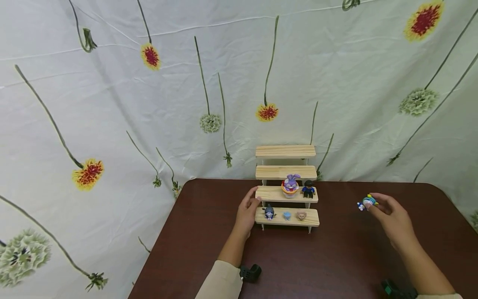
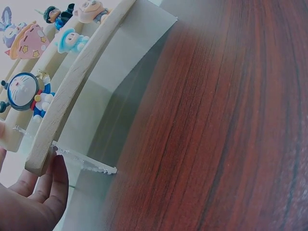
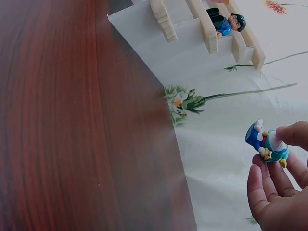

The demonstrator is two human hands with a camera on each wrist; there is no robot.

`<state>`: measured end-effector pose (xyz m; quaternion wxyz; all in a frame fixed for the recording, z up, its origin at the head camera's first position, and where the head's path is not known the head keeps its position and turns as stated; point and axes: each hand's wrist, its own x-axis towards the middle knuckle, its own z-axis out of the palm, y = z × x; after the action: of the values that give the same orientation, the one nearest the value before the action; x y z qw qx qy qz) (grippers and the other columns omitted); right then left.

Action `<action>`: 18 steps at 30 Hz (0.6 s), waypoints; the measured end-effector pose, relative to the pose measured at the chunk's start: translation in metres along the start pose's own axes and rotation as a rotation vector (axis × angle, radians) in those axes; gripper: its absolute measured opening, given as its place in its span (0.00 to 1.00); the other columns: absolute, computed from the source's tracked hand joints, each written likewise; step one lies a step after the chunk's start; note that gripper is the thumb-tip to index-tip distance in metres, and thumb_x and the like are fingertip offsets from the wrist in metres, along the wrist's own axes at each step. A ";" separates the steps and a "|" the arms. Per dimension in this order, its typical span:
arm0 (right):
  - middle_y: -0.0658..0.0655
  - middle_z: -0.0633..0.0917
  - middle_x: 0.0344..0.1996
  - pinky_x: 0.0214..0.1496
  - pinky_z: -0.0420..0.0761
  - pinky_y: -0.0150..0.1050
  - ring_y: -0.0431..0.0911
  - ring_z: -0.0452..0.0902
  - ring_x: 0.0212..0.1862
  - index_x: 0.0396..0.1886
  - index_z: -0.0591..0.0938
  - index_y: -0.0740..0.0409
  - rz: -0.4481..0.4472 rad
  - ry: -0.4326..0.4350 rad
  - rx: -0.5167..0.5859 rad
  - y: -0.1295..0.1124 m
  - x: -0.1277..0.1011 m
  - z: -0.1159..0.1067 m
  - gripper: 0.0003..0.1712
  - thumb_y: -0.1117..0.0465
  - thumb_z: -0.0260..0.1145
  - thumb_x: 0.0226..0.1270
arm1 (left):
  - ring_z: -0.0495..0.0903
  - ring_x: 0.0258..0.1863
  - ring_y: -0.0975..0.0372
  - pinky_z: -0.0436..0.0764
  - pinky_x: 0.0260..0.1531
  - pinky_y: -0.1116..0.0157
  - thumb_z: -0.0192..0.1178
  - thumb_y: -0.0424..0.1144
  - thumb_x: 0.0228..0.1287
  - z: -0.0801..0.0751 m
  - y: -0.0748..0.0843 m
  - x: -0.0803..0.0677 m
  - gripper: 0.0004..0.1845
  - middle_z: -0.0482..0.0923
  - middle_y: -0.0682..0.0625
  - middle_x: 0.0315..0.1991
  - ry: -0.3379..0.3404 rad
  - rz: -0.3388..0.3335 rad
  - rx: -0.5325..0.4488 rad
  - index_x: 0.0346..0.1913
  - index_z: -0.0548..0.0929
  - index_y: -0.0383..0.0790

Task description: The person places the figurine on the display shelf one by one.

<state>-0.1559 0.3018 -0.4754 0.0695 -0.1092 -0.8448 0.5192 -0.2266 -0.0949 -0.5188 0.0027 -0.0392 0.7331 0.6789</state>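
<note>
A four-tier wooden display stand (image 1: 286, 172) stands at the table's back edge. My left hand (image 1: 247, 214) grips its left side, the fingers at the ends of the lower steps. Off to the right, my right hand (image 1: 396, 222) pinches a small figurine (image 3: 273, 147) in blue, white and teal with yellow bits, held between thumb and fingers. On the bottom step are a dark-capped Doraemon-like figurine (image 2: 25, 91), a light-blue figurine (image 2: 72, 42) and a beige figurine (image 1: 301, 215). The step above carries a purple rabbit-eared figurine (image 1: 290, 185) and a dark-haired toy figure (image 1: 308, 189) in blue.
The dark brown wooden table (image 1: 209, 241) spreads around the stand. Behind it hangs a pale cloth (image 1: 239, 62) printed with flowers. The top step (image 1: 285, 151) and the one below bear no figurines. A black wrist device (image 1: 250, 273) is by my left forearm.
</note>
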 end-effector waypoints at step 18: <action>0.27 0.75 0.46 0.43 0.75 0.17 0.22 0.72 0.48 0.68 0.74 0.51 -0.116 -0.018 0.094 -0.021 0.004 0.008 0.28 0.46 0.65 0.73 | 0.77 0.44 0.57 0.76 0.42 0.63 0.56 0.46 0.76 0.000 0.005 -0.002 0.24 0.81 0.47 0.48 -0.011 0.004 -0.001 0.72 0.72 0.60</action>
<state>-0.1644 0.2868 -0.4603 0.0969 -0.0521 -0.8250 0.5543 -0.2246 -0.0940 -0.5143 0.0053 -0.0338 0.7330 0.6794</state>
